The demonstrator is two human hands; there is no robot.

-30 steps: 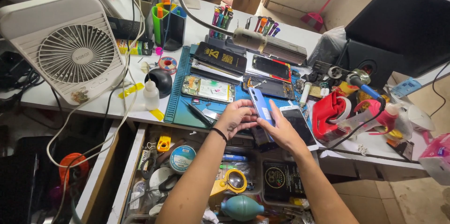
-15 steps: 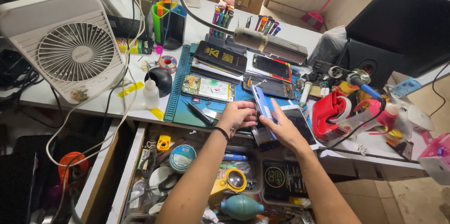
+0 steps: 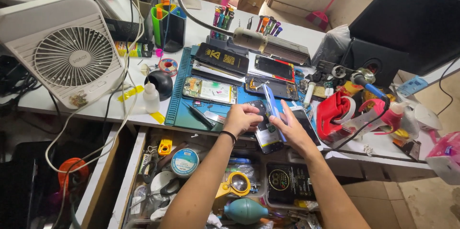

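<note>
Holding a thin blue phone panel on edge, the right hand pinches it while the left hand curls closed against its lower side. Steady, even pressure from both hands seems wise, since the panel stands tilted over the blue work mat and looks easy to bend.

Two bare forearms are reaching up and forward, converging. The left hand is curling into a loose fist, knuckles upward, a dark band circling its wrist. The right hand is angling inward, fingers extending, thumb pinching.

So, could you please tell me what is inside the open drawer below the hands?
The drawer shows a teal blower bulb, yellow magnifier, round tape tin; the forearms cover more.
</note>
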